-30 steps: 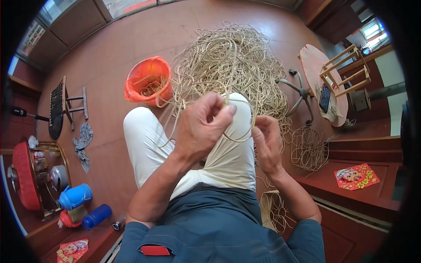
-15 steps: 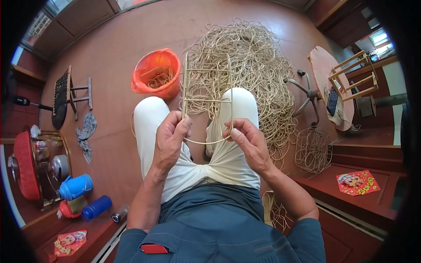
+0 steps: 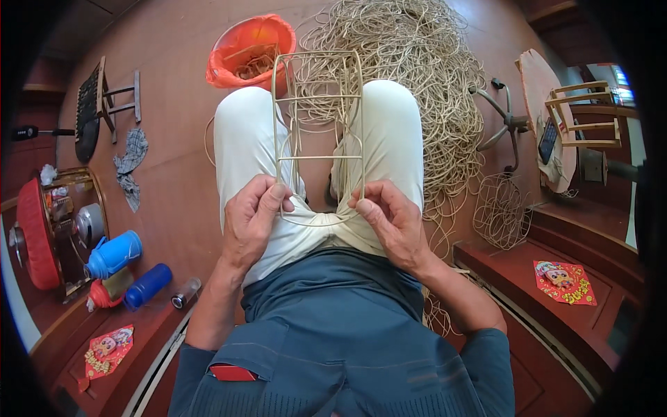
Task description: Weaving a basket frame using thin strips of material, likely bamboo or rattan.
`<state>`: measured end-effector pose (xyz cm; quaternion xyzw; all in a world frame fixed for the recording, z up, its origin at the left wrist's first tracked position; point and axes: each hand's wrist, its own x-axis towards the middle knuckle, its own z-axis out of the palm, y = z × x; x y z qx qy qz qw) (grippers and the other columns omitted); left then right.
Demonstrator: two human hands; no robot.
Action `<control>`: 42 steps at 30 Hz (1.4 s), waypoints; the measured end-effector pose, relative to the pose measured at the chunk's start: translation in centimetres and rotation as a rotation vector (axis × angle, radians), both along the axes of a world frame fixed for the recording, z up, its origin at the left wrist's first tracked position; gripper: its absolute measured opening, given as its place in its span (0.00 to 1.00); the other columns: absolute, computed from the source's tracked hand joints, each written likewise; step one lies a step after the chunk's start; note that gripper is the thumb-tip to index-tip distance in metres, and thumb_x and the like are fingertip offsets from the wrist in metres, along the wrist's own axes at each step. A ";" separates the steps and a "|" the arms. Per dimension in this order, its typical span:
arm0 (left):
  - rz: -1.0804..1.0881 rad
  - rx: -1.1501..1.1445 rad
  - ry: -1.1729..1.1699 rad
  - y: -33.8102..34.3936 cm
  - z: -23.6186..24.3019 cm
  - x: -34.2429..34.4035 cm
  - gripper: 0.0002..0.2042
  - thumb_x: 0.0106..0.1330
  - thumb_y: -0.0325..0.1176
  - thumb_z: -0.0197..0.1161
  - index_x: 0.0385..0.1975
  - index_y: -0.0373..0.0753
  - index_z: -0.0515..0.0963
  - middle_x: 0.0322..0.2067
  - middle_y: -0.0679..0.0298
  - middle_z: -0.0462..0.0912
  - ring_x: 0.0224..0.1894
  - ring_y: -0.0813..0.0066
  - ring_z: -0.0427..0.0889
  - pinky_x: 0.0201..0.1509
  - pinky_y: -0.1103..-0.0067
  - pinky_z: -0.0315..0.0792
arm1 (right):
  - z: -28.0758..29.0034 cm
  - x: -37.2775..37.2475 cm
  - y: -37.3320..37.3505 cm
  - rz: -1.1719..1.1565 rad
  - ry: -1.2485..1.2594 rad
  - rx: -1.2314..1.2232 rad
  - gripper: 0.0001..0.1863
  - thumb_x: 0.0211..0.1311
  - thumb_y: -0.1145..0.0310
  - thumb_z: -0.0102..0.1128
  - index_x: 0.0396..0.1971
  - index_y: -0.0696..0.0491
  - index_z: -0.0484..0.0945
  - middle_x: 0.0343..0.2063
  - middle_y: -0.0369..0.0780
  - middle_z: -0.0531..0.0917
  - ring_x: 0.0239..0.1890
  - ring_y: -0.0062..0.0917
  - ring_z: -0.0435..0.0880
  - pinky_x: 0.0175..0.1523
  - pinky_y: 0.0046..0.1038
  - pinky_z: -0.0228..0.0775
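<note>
While both hands pinch the near end of a pale open-barred frame (image 3: 320,158), it sits out over the gap between the trousered thighs.
The left hand (image 3: 251,215) has thumb and forefinger closed on the frame's left rail, the right hand (image 3: 394,221) likewise on the right rail; whether it is metal or cane I cannot tell. To hold it well, I would keep both pinches light and level, so the slim rails are not squeezed inward and the rounded near end stays even. Compared with half a second ago, the grip looks much the same, but the view has tilted: the cord heap (image 3: 417,90) and orange-lined bucket (image 3: 224,61) show higher up, and the right rail now overlaps less of the right knee.
</note>
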<state>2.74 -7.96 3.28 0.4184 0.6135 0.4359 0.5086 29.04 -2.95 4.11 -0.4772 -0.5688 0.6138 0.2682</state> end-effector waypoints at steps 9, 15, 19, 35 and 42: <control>-0.035 -0.051 0.015 -0.8 0.3 -0.3 0.16 0.85 0.43 0.58 0.42 0.35 0.83 0.32 0.66 0.86 0.38 0.83 0.80 0.45 0.82 0.71 | -0.3 0.2 -0.8 0.011 0.023 0.013 0.11 0.82 0.67 0.62 0.51 0.59 0.81 0.41 0.37 0.87 0.46 0.19 0.86 0.56 0.24 0.77; -0.059 -0.042 -0.020 -0.3 0.6 -0.2 0.17 0.86 0.42 0.56 0.45 0.33 0.83 0.33 0.65 0.86 0.37 0.81 0.82 0.48 0.82 0.74 | -0.5 0.7 -0.9 0.015 0.060 0.021 0.11 0.82 0.67 0.62 0.51 0.59 0.81 0.40 0.36 0.87 0.45 0.19 0.86 0.55 0.23 0.77; 0.086 -0.033 -0.157 0.1 0.3 -0.4 0.17 0.86 0.42 0.55 0.48 0.33 0.82 0.33 0.65 0.86 0.34 0.80 0.83 0.43 0.80 0.79 | -0.8 1.2 -0.8 0.039 0.004 0.007 0.11 0.82 0.66 0.62 0.51 0.59 0.81 0.40 0.35 0.87 0.43 0.17 0.85 0.51 0.22 0.77; 0.369 -0.003 -0.167 0.8 -1.3 -3.3 0.15 0.85 0.42 0.58 0.47 0.35 0.81 0.29 0.66 0.82 0.23 0.87 0.76 0.21 0.87 0.74 | -15.9 14.6 10.9 -0.772 -0.010 -0.100 0.13 0.73 0.75 0.65 0.53 0.58 0.75 0.41 0.38 0.84 0.38 0.20 0.86 0.40 0.23 0.84; 0.463 0.017 -0.170 -0.4 -0.1 -3.9 0.12 0.85 0.39 0.58 0.47 0.36 0.79 0.28 0.66 0.81 0.19 0.87 0.75 0.17 0.88 0.69 | -22.2 15.8 17.7 -0.734 -0.165 0.034 0.17 0.71 0.74 0.64 0.57 0.57 0.81 0.50 0.42 0.86 0.41 0.25 0.88 0.42 0.26 0.85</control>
